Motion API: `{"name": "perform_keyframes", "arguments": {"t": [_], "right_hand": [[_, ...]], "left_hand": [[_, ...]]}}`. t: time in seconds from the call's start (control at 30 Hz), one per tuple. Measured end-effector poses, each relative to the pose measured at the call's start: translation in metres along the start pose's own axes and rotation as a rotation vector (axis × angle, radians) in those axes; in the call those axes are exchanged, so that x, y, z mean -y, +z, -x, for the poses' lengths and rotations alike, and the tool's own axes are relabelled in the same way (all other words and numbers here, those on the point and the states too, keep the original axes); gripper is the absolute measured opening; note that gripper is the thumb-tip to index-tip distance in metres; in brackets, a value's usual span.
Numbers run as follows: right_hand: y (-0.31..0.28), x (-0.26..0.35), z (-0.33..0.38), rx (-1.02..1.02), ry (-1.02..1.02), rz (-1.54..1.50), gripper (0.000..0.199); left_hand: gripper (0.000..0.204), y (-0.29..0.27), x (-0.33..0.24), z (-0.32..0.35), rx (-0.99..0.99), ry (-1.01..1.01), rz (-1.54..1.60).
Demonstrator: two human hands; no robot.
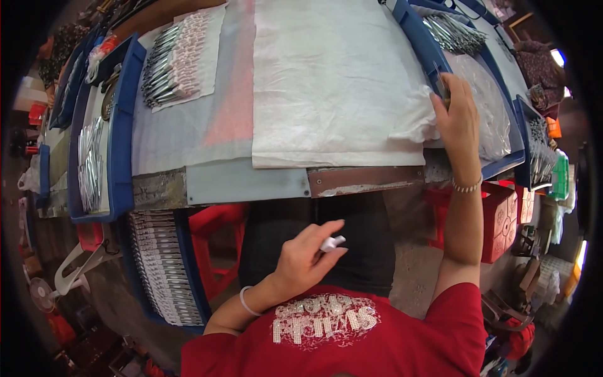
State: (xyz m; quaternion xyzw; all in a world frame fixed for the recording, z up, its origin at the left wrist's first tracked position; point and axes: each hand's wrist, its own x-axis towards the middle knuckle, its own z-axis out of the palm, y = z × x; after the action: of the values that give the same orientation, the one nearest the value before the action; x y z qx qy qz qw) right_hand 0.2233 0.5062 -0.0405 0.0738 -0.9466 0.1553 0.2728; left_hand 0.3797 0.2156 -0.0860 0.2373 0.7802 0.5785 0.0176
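My left hand (300, 259) is held above my lap, its fingers closed round a small white piece (333, 243) that sticks out between thumb and forefinger; its kind is unclear. My right hand (460, 116) reaches to the table's right side, at the wall of a blue tray (419, 47). Its fingers are bent round something thin and dark, mostly hidden. Crumpled white cloth (418, 116) lies just left of that hand, at the corner of the white sheet (333, 81) covering the table. A clear plastic bag (487, 110) lies in the tray to its right.
Slim metal tools (452, 32) lie bunched in the right tray. Rows of similar tools (169, 60) rest on white paper at left. Another blue tray (122, 125) holds more. Below the table stand a filled blue crate (198, 276), a red stool (217, 235) and a red box (502, 220).
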Motion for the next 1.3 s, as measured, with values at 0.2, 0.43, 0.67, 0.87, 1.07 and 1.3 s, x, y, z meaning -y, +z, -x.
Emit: {"name": "perform_keyframes", "arguments": {"t": [0.2, 0.43, 0.67, 0.87, 1.07, 1.3], "right_hand": [[-0.032, 0.032, 0.038, -0.057, 0.287, -0.112, 0.019], [-0.025, 0.042, 0.063, 0.181, 0.243, -0.227, 0.019], [-0.017, 0.114, 0.122, 0.838, 0.214, -0.99, 0.035], [-0.01, 0.145, 0.158, 1.376, 1.049, -1.34, 0.05], [-0.005, 0.151, 0.158, 0.994, 0.126, -0.757, 0.046], [0.002, 0.161, 0.153, 0.941, 0.075, -0.807, 0.039]], "left_hand": [[0.044, -0.026, 0.021, 0.026, 0.069, -0.679, 0.614], [0.038, -0.04, 0.03, 0.039, 0.087, -0.802, 0.66], [0.032, -0.042, 0.044, 0.055, 0.036, -1.02, 0.808], [0.03, -0.035, 0.061, 0.056, 0.065, -1.125, 0.871], [0.028, -0.032, 0.061, 0.065, 0.011, -1.135, 0.977], [0.027, -0.026, 0.062, 0.074, 0.029, -1.066, 0.828]]}}
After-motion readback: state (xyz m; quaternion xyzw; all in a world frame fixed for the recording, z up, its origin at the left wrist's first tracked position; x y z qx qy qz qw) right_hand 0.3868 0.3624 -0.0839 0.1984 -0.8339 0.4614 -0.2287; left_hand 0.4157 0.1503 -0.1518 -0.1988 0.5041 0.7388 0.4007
